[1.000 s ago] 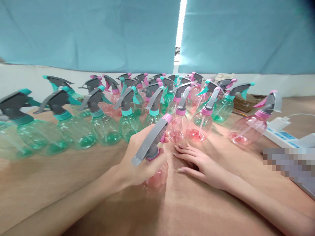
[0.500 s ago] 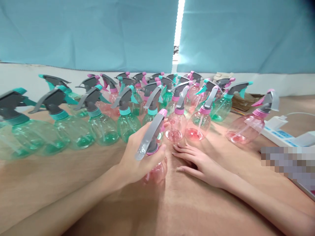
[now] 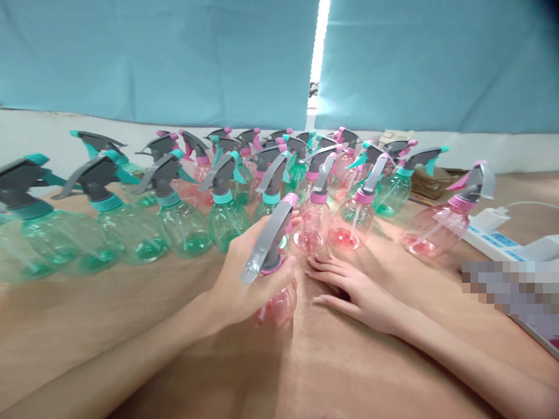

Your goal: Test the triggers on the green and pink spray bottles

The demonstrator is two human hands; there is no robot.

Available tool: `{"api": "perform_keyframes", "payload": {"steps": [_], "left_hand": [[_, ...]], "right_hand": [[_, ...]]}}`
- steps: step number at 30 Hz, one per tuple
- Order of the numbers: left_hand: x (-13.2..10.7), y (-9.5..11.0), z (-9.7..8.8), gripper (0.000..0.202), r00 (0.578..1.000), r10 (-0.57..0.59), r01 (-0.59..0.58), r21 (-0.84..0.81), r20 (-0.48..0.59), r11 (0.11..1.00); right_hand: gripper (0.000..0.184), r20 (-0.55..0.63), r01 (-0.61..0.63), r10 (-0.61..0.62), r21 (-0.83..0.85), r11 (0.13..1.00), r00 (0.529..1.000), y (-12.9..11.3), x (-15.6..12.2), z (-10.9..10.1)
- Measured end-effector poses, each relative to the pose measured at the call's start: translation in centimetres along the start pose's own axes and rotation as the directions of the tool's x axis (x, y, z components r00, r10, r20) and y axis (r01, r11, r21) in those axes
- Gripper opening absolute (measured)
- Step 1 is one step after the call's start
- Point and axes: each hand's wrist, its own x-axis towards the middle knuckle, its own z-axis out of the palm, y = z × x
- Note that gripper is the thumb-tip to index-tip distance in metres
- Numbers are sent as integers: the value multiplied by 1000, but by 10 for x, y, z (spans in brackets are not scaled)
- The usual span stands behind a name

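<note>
My left hand (image 3: 253, 273) is closed around the neck and upper body of a pink spray bottle (image 3: 277, 305) with a grey head and a pink nozzle. The bottle is upright near the middle of the table; my fingers hide much of its body. To its right, my right hand (image 3: 349, 288) lies palm down on the wooden table (image 3: 340, 372), fingers stretched out and nothing in it. Just beyond its fingertips stand two pink spray bottles, one on the left (image 3: 312, 227) and one on the right (image 3: 353, 227). A green spray bottle (image 3: 229, 227) is behind my left hand.
Green spray bottles (image 3: 183, 230) form a row on the left, with more pink and green ones behind. A lone pink spray bottle (image 3: 437, 227) stands at right, beside a white power strip (image 3: 498, 241). Blue cloth (image 3: 152, 64) hangs at the back; a blurred-out item lies lower right.
</note>
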Motion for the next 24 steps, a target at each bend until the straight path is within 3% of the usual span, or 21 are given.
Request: {"api": "perform_keyframes", "payload": {"steps": [5, 12, 20, 24], "left_hand": [[1, -2, 1, 61, 1000, 2, -1, -59, 22, 998], [-1, -1, 0, 48, 999, -33, 33, 2, 27, 999], [0, -1, 0, 55, 999, -3, 3, -6, 43, 1000], [-1, 7, 1, 49, 999, -35, 34, 47, 18, 998]], "right_hand": [[50, 23, -16, 16, -17, 1000, 1000, 0, 0, 0], [49, 8, -11, 11, 0, 1000, 1000, -1, 1, -1], [49, -6, -15, 15, 9, 1000, 1000, -3, 1, -1], [47, -14, 6, -6, 11, 1000, 1000, -5, 2, -3]]}}
